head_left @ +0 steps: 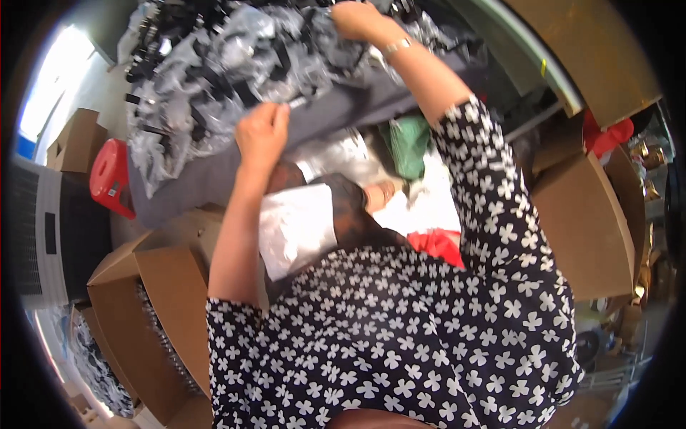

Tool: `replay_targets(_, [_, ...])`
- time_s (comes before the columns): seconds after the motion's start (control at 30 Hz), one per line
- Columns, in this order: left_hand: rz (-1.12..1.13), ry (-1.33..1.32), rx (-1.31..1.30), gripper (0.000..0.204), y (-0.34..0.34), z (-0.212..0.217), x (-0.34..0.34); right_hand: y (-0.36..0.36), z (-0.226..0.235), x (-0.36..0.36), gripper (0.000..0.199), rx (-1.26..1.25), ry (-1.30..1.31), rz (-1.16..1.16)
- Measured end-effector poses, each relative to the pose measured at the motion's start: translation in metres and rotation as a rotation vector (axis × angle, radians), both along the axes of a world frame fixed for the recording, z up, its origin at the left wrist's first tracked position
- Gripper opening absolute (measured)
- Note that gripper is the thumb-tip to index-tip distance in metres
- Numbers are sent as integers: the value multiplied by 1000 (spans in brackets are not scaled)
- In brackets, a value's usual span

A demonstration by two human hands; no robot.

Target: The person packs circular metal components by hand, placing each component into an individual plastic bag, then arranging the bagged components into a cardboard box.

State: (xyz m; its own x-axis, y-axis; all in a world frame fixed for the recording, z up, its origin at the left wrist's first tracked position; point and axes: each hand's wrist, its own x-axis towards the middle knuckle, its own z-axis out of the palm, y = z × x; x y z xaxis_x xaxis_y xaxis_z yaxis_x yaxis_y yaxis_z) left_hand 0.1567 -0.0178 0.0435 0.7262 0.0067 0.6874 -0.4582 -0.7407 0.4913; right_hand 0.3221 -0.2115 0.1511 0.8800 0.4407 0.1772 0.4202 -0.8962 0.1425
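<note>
A big heap of clear plastic bags with black strap-like pieces [243,50] covers the grey cloth-topped table [329,118] before me. At the table's near edge my left hand [261,137] is closed, thumb against the fingers; anything inside it is hidden. My right hand [357,21], with a band on its wrist, stretches to the far right part of the heap. Its fingers curl down among the bags, and what they grip cannot be made out. On my lap lies a white sheet or bag [296,225].
A red plastic stool [108,175] stands left of the table. Open cardboard boxes flank me, one at the lower left [143,300] and one at the right [586,222]. Under the table edge are a green bag [409,146], white plastic and a red piece [437,245].
</note>
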Motion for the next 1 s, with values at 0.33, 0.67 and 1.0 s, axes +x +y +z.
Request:
replay_targets(0.33, [32,-96,-33,13,7,-19,7,-11,1,-127,18,557,-287,84])
replay_targets(0.67, [-45,-59,-90,12,1,-9,5,-89,-271,-197,68,560,337,-430])
replay_targets(1.0, [-138,106,-241,6,-4,0,-26,-63,-184,-177,21,1738,928,-193])
